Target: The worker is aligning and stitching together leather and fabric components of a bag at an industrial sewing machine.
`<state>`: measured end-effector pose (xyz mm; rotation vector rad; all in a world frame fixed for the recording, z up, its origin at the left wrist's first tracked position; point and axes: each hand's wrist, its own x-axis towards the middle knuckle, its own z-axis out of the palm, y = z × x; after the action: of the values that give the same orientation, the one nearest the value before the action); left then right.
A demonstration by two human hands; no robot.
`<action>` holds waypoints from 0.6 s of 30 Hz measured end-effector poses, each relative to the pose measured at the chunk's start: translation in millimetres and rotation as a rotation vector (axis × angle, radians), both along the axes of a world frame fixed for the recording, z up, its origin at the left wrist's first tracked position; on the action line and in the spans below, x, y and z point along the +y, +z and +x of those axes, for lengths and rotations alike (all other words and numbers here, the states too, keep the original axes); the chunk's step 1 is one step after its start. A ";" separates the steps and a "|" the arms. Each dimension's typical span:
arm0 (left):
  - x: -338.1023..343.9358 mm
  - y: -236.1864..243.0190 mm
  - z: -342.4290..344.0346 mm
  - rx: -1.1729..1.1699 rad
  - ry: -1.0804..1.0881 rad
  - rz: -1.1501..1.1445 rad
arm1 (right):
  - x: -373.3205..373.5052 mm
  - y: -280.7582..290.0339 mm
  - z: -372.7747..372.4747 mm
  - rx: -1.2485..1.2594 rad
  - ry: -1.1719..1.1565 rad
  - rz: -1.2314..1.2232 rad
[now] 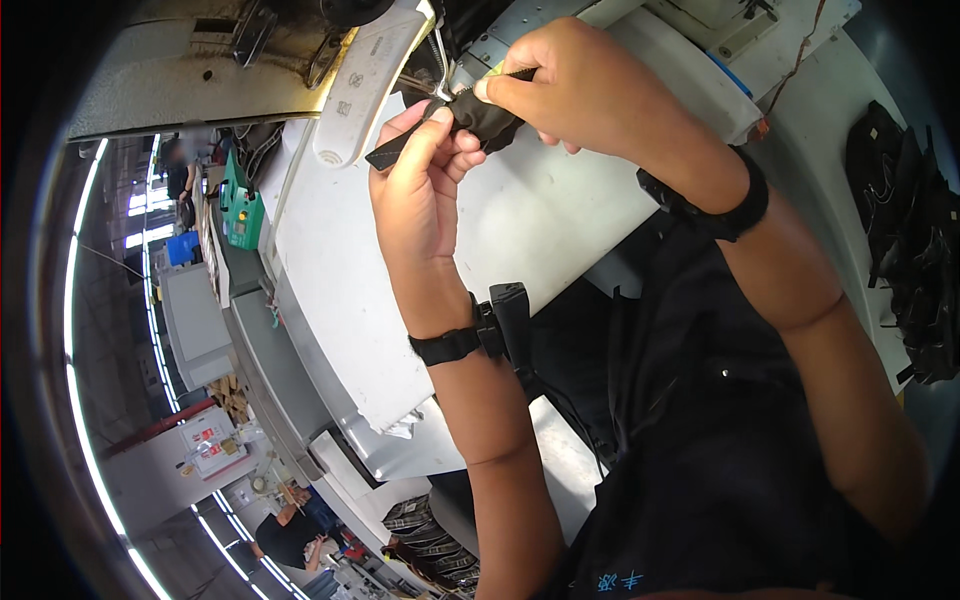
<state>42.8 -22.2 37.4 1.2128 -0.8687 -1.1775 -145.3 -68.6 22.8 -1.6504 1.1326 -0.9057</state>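
Observation:
A small piece of black fabric (487,117) is stretched between both hands beside the metal presser foot (443,88) of a sewing machine (200,75). My left hand (421,185) pinches the fabric's left side between thumb and fingers. A flat strip of it sticks out to the left past those fingers. My right hand (565,85) grips the upper right edge, thumb against the fingertips. The needle is too small to make out. Each wrist wears a black strap.
Below the hands spreads the white table top (340,290). A pile of black fabric pieces (895,240) lies at the far right. On the left are a green machine (240,205) and a blue bin (183,248). Another person (290,535) works at lower left.

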 end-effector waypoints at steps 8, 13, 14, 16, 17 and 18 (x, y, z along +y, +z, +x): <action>1.6 -4.1 -10.0 -0.058 0.057 -0.071 | 16.4 -3.2 -4.9 0.074 -0.156 -0.308; -2.8 0.6 -4.8 -0.086 0.054 0.007 | -7.0 2.6 -4.8 0.260 -0.048 -0.404; -3.8 1.4 -3.6 -0.092 0.052 0.014 | -11.9 4.0 -3.4 0.283 -0.026 -0.377; -4.8 1.6 -2.4 -0.085 0.039 0.002 | -18.5 7.2 -1.0 0.260 -0.062 -0.476; -4.2 1.3 -2.0 -0.084 0.043 0.006 | -19.8 8.8 -2.1 0.262 -0.054 -0.479; -3.9 1.0 -1.8 -0.079 0.047 -0.002 | -20.7 11.0 -4.4 0.226 -0.004 -0.452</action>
<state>41.0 -26.1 38.3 1.2783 -0.8951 -1.0970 -149.6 -89.3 33.8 -2.1617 1.1353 -1.0522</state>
